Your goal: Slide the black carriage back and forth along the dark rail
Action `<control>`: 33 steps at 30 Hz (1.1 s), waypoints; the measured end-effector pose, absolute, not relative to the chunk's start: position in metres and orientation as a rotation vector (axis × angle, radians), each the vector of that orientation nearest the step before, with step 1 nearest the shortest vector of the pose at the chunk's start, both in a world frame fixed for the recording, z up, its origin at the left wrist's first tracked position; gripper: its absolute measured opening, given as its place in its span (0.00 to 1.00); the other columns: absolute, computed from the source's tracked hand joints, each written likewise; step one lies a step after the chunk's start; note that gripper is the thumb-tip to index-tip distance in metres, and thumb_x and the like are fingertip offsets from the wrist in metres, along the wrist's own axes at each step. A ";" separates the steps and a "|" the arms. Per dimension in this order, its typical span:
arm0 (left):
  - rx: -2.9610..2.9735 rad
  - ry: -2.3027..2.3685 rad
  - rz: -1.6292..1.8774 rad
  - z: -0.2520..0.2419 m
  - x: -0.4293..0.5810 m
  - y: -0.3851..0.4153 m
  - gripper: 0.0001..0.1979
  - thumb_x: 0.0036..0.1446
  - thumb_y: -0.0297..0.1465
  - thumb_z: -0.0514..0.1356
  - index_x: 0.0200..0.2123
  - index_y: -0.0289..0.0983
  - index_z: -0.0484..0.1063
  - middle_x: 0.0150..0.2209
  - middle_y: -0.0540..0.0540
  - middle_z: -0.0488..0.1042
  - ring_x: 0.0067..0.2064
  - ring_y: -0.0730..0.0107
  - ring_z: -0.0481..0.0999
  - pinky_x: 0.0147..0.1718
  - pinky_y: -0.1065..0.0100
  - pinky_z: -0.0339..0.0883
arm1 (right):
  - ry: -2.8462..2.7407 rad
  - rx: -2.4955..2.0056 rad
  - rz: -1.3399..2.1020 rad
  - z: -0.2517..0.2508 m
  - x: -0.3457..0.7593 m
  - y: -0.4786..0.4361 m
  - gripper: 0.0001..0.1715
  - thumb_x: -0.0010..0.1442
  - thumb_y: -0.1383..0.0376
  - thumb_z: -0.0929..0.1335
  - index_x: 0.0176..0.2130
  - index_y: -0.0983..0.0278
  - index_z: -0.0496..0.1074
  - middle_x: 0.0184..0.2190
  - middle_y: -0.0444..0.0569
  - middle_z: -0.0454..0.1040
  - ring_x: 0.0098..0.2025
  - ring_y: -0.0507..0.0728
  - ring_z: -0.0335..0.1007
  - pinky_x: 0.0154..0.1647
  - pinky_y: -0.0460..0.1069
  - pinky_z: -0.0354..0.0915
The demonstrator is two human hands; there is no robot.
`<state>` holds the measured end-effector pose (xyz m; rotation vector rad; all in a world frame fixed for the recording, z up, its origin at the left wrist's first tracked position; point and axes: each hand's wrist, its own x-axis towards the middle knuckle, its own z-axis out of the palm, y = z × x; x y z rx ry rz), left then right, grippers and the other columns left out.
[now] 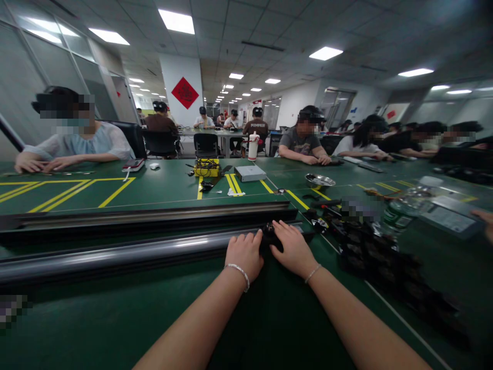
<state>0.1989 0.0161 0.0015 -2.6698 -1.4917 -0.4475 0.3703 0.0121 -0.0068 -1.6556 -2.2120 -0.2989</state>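
A long, shiny dark rail [162,249] lies across the table in front of me, its right end between my hands. My left hand [244,254] is closed over the rail near that end, thumb toward the middle. My right hand [293,247] is curled over a small black part [268,235] at the rail's end; the fingers hide much of it. The two thumbs are close together on either side of this part. Behind it, and apart from my hands, runs a second long dark rail [154,218] with a lighter strip.
The green table [115,329] carries a yellow box of cables [207,167], a grey box [249,173], a metal bowl [320,181] and a plastic bottle [404,210]. Several black parts [385,267] lie at right. A co-worker's hand [486,223] shows at the right edge; several people sit opposite.
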 end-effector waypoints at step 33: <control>-2.612 -1.537 -0.682 -0.007 0.220 0.010 0.24 0.52 0.33 0.51 0.52 0.32 0.59 0.54 0.40 0.64 0.50 0.60 0.63 0.47 0.60 0.54 | -2.210 -1.630 -0.213 -0.006 0.371 0.011 0.31 0.51 0.64 0.61 0.54 0.70 0.61 0.56 0.55 0.60 0.59 0.60 0.50 0.59 0.57 0.47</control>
